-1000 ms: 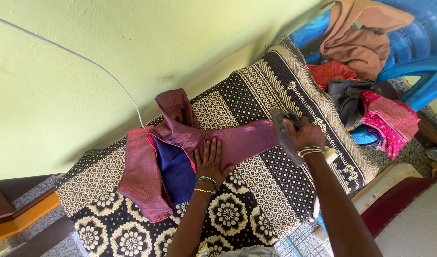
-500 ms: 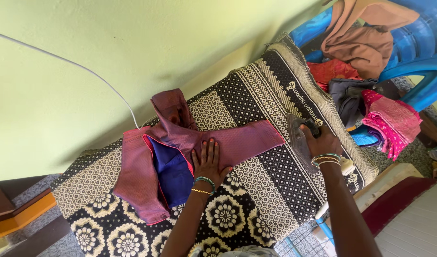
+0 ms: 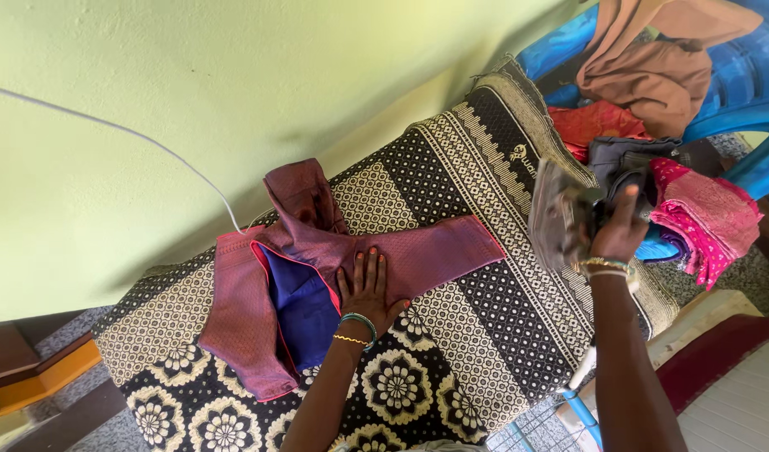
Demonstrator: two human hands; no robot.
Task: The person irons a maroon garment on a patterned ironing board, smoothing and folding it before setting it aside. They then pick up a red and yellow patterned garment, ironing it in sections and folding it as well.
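A maroon blouse [image 3: 418,255] with a blue lining [image 3: 296,301] lies spread on a black-and-cream patterned cloth [image 3: 476,335] over a table. My left hand [image 3: 366,289] lies flat on the blouse near its middle, fingers apart. My right hand [image 3: 614,230] grips the handle of a dark clothes iron [image 3: 556,213], which is tipped up near the right end of the cloth, off the blouse's sleeve.
A blue plastic chair [image 3: 736,75] at the right holds a pile of clothes: brown [image 3: 652,67], red, grey and pink [image 3: 707,213]. A white cord [image 3: 133,138] runs along the green wall behind the table. Orange wooden furniture [image 3: 33,381] stands at the lower left.
My right hand has carried the iron off the sleeve end and away to the right, tipping it up near the cloth's edge. My left hand has stayed flat on the blouse.
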